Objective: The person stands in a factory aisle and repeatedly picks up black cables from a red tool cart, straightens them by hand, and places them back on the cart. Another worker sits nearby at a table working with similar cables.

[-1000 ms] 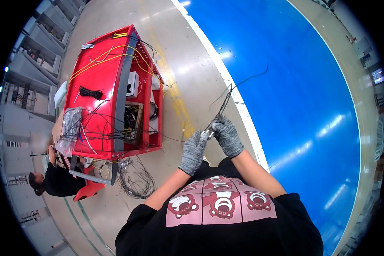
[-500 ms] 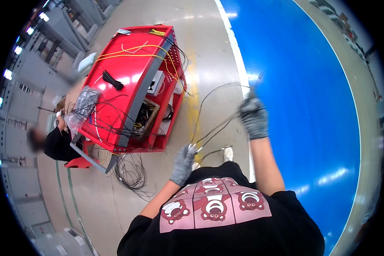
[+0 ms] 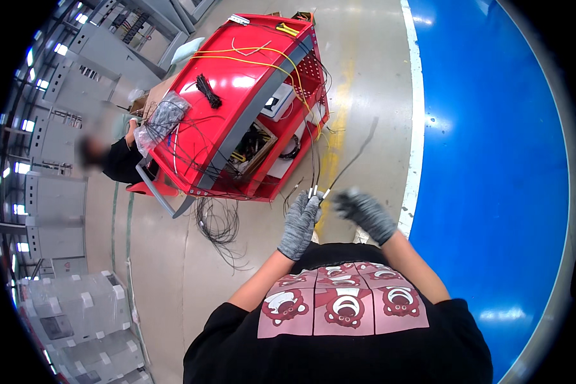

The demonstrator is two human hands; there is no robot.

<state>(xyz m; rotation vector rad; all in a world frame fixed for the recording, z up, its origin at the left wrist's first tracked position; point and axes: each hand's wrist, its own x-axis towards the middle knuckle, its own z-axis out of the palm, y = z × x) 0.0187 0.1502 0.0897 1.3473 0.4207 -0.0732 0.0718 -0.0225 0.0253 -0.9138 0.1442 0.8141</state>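
Grey knit gloves cover both hands. My left hand (image 3: 299, 224) is closed around several thin black wires (image 3: 315, 163), with white sleeves (image 3: 313, 192) showing just above its fingers. One wire sticks out to the upper right, its far end blurred. Close beside, on the right, is my right hand (image 3: 368, 216), apart from the sleeves. Motion smears its fingertips, so whether it grips anything does not show.
A red cart (image 3: 237, 89) stands ahead to the left. On it lie yellow cables (image 3: 256, 61), a black wire bundle (image 3: 208, 91) and a plastic bag (image 3: 166, 115). Loose black wires (image 3: 217, 221) hang below its handle. Beyond it is another person (image 3: 121, 160).
My right hand has come down and in toward my left, away from the wires' far ends. The wires now point upward from my left hand. The view has shifted, placing the cart farther right.
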